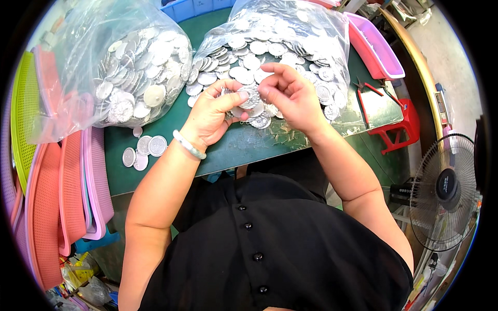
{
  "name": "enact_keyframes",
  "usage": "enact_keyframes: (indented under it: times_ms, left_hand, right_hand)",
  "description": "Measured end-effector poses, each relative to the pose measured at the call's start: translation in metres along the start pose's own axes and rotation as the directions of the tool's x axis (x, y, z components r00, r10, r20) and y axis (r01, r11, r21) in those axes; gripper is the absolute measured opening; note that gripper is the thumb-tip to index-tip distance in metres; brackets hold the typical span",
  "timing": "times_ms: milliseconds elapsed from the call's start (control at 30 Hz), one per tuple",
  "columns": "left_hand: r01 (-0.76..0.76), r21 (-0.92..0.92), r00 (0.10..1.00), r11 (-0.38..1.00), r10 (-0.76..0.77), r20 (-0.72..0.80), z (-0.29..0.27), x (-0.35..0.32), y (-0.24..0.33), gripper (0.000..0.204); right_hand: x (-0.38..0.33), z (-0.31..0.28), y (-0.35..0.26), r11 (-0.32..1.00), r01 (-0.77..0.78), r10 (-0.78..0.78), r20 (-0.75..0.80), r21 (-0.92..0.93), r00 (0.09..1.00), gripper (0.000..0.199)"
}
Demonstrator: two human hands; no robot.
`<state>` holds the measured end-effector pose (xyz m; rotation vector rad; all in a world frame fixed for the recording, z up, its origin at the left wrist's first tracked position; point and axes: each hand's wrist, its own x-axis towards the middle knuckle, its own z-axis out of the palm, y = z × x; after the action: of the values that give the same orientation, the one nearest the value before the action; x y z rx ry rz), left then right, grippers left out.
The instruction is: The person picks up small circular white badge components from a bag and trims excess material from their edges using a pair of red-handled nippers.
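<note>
Between the thumb and fingers of my left hand (211,111) is a round silver metal disc (250,97) with a raised pattern on its face. Close to its right edge, my right hand (294,96) has its thumb and a finger drawn together and the index finger raised; whether anything is pinched there is too small to tell. Below and behind both hands spreads a heap of similar silver discs (251,62), spilling out of a clear plastic bag (332,39). Several loose discs (157,145) lie on the green tabletop (218,158) left of my left forearm.
Another clear bag (67,98) full of discs stands at the left. Beside it are stacked pink, orange and green plastic baskets (46,207). Red-handled pliers (363,101) and a pink bin (371,46) are at the right, with a red stool (402,127) and a fan (445,189) beyond.
</note>
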<state>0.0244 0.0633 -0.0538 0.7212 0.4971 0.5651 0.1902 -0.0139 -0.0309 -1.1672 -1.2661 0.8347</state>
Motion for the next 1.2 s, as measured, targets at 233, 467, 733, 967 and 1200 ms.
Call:
enact_keyframes:
  times_ms: [233,467,733,967,1200]
  left_hand:
    - [0.021,-0.135,0.997,0.991,-0.03,-0.069,-0.003,0.0,0.007,0.023]
    - [0.019,-0.169,1.0,0.985,-0.019,0.0,-0.004,0.002,0.008,0.029]
    - [0.017,-0.084,0.999,0.996,-0.014,0.038,-0.007,0.005,0.002,0.011]
    - [-0.009,0.117,0.999,0.993,0.004,0.038,0.005,-0.001,0.001,0.012]
    - [-0.095,0.116,0.996,0.989,0.094,0.008,0.008,0.002,-0.009,0.012]
  right_hand:
    - [0.013,-0.033,-0.001,0.786,0.087,-0.058,0.068,-0.611,0.996,0.038]
    - [0.008,-0.038,0.0,0.517,0.334,-0.113,0.324,-0.788,0.939,0.037]
    - [0.01,-0.032,-0.004,0.884,-0.127,0.128,-0.029,-0.45,0.991,0.028]
    - [0.006,-0.007,-0.011,0.973,-0.233,0.233,-0.005,-0.006,0.973,0.032]
    - [-0.01,0.005,-0.008,0.987,-0.16,0.161,-0.053,0.021,0.985,0.035]
